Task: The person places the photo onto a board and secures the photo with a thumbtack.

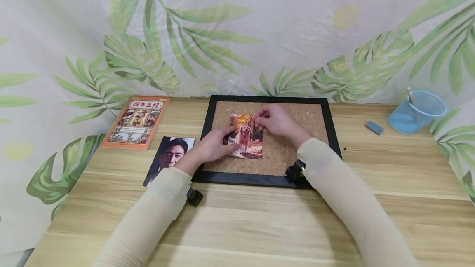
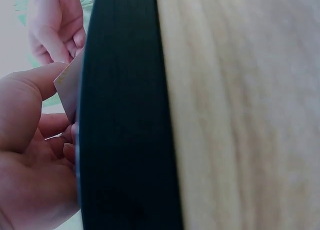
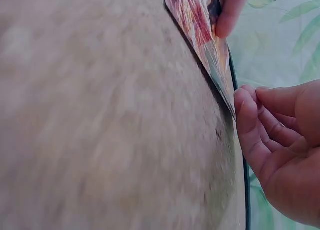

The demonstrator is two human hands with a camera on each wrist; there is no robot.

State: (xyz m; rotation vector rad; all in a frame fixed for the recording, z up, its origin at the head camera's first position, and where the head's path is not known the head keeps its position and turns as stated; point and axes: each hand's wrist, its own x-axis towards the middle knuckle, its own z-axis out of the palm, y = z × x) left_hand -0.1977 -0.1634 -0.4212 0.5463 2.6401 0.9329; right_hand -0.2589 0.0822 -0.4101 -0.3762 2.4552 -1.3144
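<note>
A glossy photo of a golden dog [image 1: 243, 140] lies over the left part of a cork board [image 1: 289, 147] with a black frame. My left hand [image 1: 216, 145] grips its left edge, thumb on the front; in the left wrist view the photo's pale back [image 2: 71, 88] shows between thumb and fingers. At the photo's upper right edge is my right hand [image 1: 276, 122]. In the right wrist view its thumb and forefinger [image 3: 246, 103] meet in a pinch beside the photo's corner, round a tiny thing mostly hidden by the fingertips; I cannot tell its kind.
A portrait photo [image 1: 168, 155] lies left of the board, partly under the left wrist. Behind it is an orange book [image 1: 137, 123]. On the right stand a blue mesh pen cup [image 1: 415, 114], a small blue block [image 1: 374, 127] and a tiny dark object [image 1: 345, 148]. Leaf-patterned cloth [image 1: 222, 32] hangs behind the table.
</note>
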